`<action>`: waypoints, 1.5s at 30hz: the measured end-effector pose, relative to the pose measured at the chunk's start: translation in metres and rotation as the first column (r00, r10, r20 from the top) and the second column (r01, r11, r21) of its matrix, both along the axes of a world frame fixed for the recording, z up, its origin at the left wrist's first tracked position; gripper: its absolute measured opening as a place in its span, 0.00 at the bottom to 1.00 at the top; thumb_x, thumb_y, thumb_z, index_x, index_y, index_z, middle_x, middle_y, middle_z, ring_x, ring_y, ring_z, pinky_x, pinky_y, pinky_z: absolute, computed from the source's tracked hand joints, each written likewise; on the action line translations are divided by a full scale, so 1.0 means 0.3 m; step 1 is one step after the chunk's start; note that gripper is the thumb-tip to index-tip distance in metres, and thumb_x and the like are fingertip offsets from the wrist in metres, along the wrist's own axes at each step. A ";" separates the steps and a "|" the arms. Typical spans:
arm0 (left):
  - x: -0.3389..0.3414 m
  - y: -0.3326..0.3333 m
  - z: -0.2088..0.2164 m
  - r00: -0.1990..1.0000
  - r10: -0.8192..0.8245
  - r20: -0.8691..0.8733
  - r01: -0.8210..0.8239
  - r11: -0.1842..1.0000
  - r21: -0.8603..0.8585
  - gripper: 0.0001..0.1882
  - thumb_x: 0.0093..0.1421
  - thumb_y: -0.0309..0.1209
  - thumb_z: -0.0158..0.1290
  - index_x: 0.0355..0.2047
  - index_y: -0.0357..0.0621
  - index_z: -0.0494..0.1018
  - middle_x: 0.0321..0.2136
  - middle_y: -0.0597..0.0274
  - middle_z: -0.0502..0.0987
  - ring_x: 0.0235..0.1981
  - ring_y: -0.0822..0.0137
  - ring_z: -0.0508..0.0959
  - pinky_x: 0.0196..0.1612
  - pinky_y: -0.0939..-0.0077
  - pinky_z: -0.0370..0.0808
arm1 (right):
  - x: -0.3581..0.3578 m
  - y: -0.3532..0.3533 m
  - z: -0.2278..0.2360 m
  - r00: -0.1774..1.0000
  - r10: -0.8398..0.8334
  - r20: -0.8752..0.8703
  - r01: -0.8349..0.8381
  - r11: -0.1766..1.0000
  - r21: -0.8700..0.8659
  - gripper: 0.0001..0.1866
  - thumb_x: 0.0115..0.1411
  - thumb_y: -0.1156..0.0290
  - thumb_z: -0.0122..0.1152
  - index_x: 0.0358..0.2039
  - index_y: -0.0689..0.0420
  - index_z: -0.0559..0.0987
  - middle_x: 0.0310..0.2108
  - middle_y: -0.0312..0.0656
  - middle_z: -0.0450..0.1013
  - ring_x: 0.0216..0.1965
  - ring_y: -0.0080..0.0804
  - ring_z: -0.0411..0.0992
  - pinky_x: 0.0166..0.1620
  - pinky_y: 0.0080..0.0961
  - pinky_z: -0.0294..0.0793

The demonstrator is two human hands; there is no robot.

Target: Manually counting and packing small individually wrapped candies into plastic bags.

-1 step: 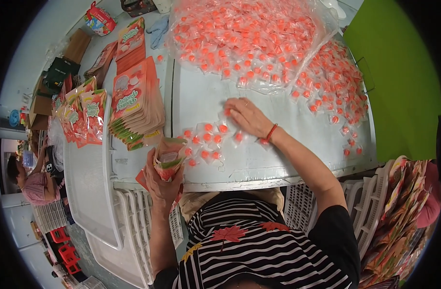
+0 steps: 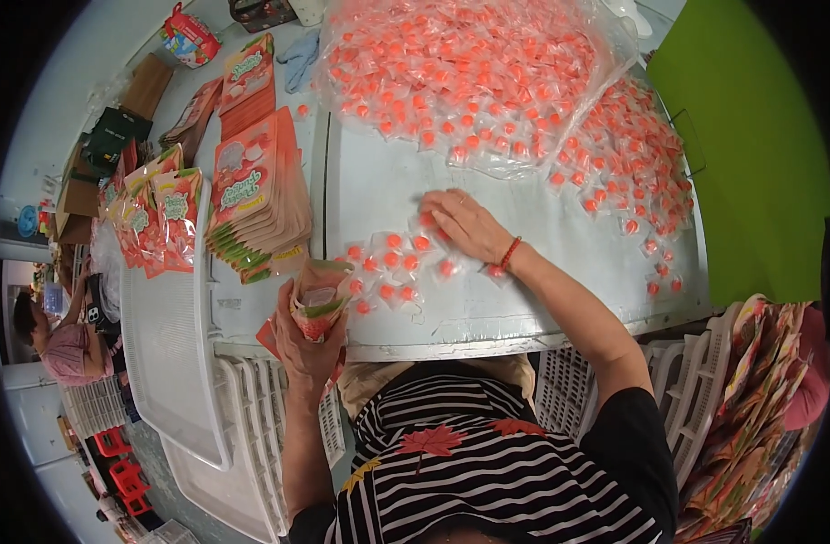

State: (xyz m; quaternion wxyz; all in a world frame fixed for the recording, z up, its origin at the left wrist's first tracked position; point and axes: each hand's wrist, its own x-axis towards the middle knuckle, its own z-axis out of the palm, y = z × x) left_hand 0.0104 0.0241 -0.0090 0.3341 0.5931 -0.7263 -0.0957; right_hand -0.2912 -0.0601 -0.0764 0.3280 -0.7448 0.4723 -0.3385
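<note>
My left hand (image 2: pixel 312 349) is wrapped round an opened stand-up pouch (image 2: pixel 313 308) at the table's near edge. The pouch is red with a green strip, and its mouth gapes upward with something clear inside. My right hand (image 2: pixel 465 222) lies palm down on the table, its fingers reaching left and slightly bent. A wrapped candy (image 2: pixel 427 218) shows at its fingertips; what lies under the palm is hidden. Between my hands are several loose candies (image 2: pixel 392 260), orange-red balls in clear square wrappers. One more wrapped candy (image 2: pixel 446 268) sits just below my right palm.
A large clear bag (image 2: pixel 488 82) spills a heap of candies across the far table. Stacked flat pouches (image 2: pixel 252 181) stand left, beside filled pouches (image 2: pixel 175 213) on a white tray (image 2: pixel 166 344). A green panel (image 2: pixel 742 154) borders the right side. Another person (image 2: pixel 75 354) is far left.
My right hand has shifted slightly toward me, and the candy below its palm has slid a little nearer. My left hand and the pouch have not visibly moved.
</note>
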 end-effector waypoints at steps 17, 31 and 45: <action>0.016 0.004 -0.017 1.000 0.020 -0.001 -0.019 0.998 0.055 0.44 0.41 0.34 0.68 0.57 0.36 0.59 0.49 0.50 0.70 0.47 0.50 0.73 0.51 0.60 0.66 | -0.142 -0.069 -0.038 0.692 -0.544 -0.475 0.352 0.828 -0.436 0.19 0.60 0.67 0.50 0.48 0.66 0.69 0.51 0.56 0.67 0.55 0.51 0.64 0.56 0.41 0.64; 0.061 0.001 -0.009 0.993 0.106 0.054 -0.109 0.993 0.048 0.44 0.41 0.33 0.68 0.57 0.37 0.59 0.48 0.47 0.71 0.46 0.48 0.73 0.51 0.59 0.68 | -0.700 -0.748 -0.274 0.597 -0.258 -0.760 0.410 0.912 0.012 0.30 0.65 0.54 0.29 0.58 0.58 0.66 0.55 0.54 0.66 0.57 0.47 0.65 0.59 0.43 0.61; 0.037 -0.009 -0.022 0.995 0.060 0.075 -0.060 0.998 0.003 0.44 0.41 0.31 0.68 0.58 0.40 0.58 0.47 0.43 0.72 0.47 0.47 0.75 0.49 0.61 0.72 | -0.615 -0.335 -0.175 0.656 -0.393 -0.645 -0.097 0.803 -0.588 0.15 0.62 0.68 0.44 0.46 0.56 0.74 0.38 0.51 0.75 0.39 0.46 0.75 0.38 0.38 0.76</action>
